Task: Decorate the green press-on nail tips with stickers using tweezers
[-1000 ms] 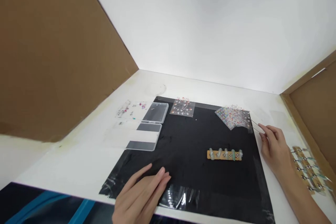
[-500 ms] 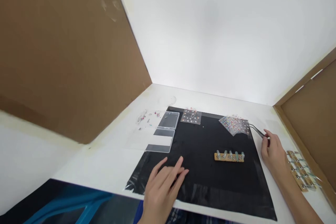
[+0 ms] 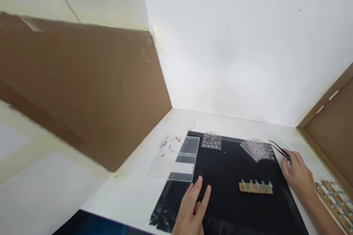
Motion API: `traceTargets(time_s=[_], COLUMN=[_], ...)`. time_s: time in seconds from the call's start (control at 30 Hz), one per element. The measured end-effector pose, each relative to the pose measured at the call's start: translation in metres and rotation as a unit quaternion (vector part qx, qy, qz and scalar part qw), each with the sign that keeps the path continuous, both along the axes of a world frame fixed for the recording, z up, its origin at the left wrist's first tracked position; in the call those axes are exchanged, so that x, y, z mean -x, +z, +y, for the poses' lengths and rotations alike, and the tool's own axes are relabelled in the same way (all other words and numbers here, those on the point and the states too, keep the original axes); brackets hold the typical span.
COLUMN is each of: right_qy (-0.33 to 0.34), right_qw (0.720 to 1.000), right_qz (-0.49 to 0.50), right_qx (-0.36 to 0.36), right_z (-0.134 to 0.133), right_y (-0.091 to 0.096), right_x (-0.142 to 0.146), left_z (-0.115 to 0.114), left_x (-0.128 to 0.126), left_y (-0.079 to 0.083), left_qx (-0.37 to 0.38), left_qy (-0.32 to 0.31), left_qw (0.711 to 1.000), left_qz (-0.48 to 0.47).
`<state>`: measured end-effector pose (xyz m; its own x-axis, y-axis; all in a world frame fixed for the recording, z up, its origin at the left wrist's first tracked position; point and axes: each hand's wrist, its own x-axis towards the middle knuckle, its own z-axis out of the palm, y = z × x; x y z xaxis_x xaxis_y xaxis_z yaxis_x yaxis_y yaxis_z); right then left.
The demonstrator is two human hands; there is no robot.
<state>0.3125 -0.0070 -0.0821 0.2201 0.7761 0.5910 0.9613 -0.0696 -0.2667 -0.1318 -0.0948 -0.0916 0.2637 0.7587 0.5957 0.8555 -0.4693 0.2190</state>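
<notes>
My right hand (image 3: 298,176) rests at the right edge of a black mat (image 3: 228,198) and pinches dark tweezers (image 3: 278,148), whose tips point at a fan of sticker sheets (image 3: 257,149). My left hand (image 3: 193,209) lies on the mat's near left part with its fingers stretched out and holds nothing. Between the hands a small wooden strip with several pale nail tips (image 3: 255,187) lies on the mat.
A clear open plastic case (image 3: 182,161) and loose small gems (image 3: 169,143) sit left of the mat, a single sticker sheet (image 3: 211,141) at its far edge. More wooden nail strips (image 3: 335,202) lie at the right. Cardboard walls (image 3: 82,91) stand left and right.
The view has tilted upward, so everything sits lower in the frame. My left hand has slid forward on the mat. My right hand has lifted the tweezers a little.
</notes>
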Motion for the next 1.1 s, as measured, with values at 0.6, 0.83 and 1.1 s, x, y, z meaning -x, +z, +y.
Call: traceTargets(time_s=[0.6, 0.83, 1.1], right_qy=[0.063, 0.062, 0.057], right_qw=[0.988, 0.986, 0.984], right_qz=[0.141, 0.155, 0.166], right_qx=[-0.016, -0.027, -0.033], right_z=[0.048, 0.046, 0.039], right_y=[-0.014, -0.007, -0.006], right_x=[-0.025, -0.023, -0.016], left_z=[0.036, 0.146, 0.168], left_x=[0.025, 0.130, 0.117], left_y=[0.009, 0.055, 0.058], left_qx=[0.089, 0.215, 0.296], left_qy=[0.126, 0.208, 0.151], left_qw=[0.979, 0.909, 0.892], left_qz=[-0.135, -0.291, -0.306])
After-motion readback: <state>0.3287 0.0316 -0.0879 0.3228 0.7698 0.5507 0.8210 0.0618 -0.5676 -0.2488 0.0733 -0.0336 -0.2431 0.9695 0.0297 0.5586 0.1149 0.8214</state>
